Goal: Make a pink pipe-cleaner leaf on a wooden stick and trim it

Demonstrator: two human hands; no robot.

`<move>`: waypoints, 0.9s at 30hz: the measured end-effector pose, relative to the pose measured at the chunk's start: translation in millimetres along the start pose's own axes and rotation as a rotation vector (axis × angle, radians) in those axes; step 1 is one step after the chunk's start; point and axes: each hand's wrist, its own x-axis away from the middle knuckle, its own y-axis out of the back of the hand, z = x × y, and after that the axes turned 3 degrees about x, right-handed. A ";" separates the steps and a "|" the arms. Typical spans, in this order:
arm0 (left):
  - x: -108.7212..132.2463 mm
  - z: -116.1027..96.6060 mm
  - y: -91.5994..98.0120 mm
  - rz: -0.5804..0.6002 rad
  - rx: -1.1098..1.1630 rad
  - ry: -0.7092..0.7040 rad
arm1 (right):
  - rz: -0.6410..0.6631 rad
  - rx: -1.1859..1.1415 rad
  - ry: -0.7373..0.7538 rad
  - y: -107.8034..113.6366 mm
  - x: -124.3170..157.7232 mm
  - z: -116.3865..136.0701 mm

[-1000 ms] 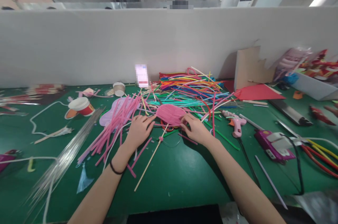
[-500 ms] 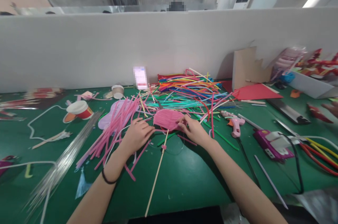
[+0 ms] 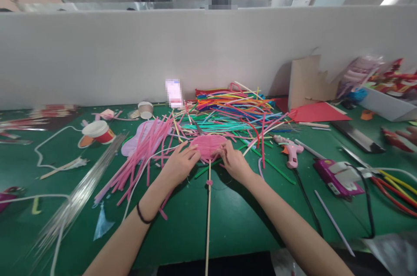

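Note:
A flat pink oval panel [image 3: 208, 145], apparently made of fuzzy pipe cleaners, sits on a thin wooden stick [image 3: 209, 219] that points toward me. A small pink bead-like knot [image 3: 209, 182] is on the stick just below the panel. My left hand [image 3: 181, 164] pinches the panel's lower left edge. At the lower right edge, my right hand [image 3: 235, 162] has its thumb and fingers closed on the panel. A thin clear loop of wire or thread hangs below it. Left of my hands lies a bundle of pink pipe cleaners [image 3: 143, 159], partly over a lilac panel [image 3: 130, 143].
Behind my hands is a pile of coloured pipe cleaners [image 3: 234, 104]. To the right are a pink glue gun [image 3: 292, 151], a purple power strip [image 3: 337, 178] and scissors [image 3: 353, 156]. A paper cup [image 3: 100, 133] and metal wires [image 3: 84, 189] are left. Another person's hand [image 3: 408, 137] shows far right.
The stick's near end has swung right, so the stick now points almost straight at me. My left hand has moved right and up onto the panel's edge; my right hand stays at its side.

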 end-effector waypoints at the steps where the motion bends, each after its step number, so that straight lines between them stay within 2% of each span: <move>1: -0.5 -0.6 0.2 -0.009 -0.001 -0.001 | 0.000 -0.007 -0.008 -0.2 0.0 0.3; 10: -3.2 -7.5 -0.3 0.002 -0.083 0.038 | 0.009 0.056 -0.051 -5.9 0.8 6.4; 13: -2.2 -1.9 1.9 -0.056 -0.025 0.090 | 0.012 -0.007 -0.045 -5.7 1.0 5.5; 17: 6.8 13.1 15.5 -0.255 -0.010 0.288 | 0.002 -0.124 0.022 1.8 0.0 2.2; 19: 13.8 19.8 23.8 -0.366 -0.026 0.458 | 0.001 -0.164 0.070 7.1 -0.7 0.5; 20: 16.9 22.0 27.6 -0.373 -0.032 0.552 | 0.011 -0.175 0.078 9.4 -0.9 -0.3; 22: 21.2 23.4 34.0 -0.252 0.020 0.706 | 0.058 -0.190 0.063 12.2 -0.9 -1.1; 24: 22.3 20.9 38.8 -0.003 0.192 0.782 | 0.104 -0.215 0.036 12.5 -0.5 -1.0; 27: 20.2 12.5 44.8 0.415 0.553 0.791 | 0.130 -0.243 0.043 10.1 -0.3 0.2</move>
